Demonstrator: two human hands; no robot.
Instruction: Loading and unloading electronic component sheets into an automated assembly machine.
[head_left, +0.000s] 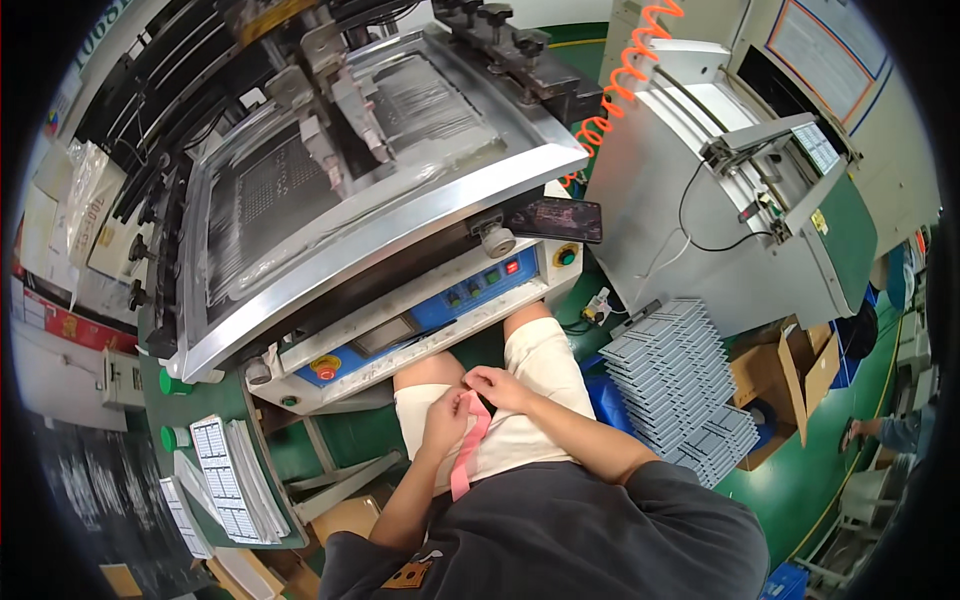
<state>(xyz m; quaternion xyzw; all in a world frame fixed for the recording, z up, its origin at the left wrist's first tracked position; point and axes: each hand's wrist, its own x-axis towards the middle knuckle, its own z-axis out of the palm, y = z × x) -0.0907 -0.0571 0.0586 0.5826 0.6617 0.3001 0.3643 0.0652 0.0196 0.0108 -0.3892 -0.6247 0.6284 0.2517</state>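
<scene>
Below, lower centre:
Left hand (445, 420): pinched the upper end of a pink strip (465, 450) over the lap.
Right hand (497, 385): closed on a small dark object (484, 404) touching the strip's top.
Printing machine (350, 190): filled the upper left.
Grey trays (680, 385): stacked at right.

Count, head view: one pink strip (468, 445) in the lap; one phone (553, 219) on the printer's edge; one coiled orange hose (618, 75), upper centre; two green knobs (174, 410), lower left; grey trays (675, 385), lower right, too many to count, perhaps dozens.
</scene>
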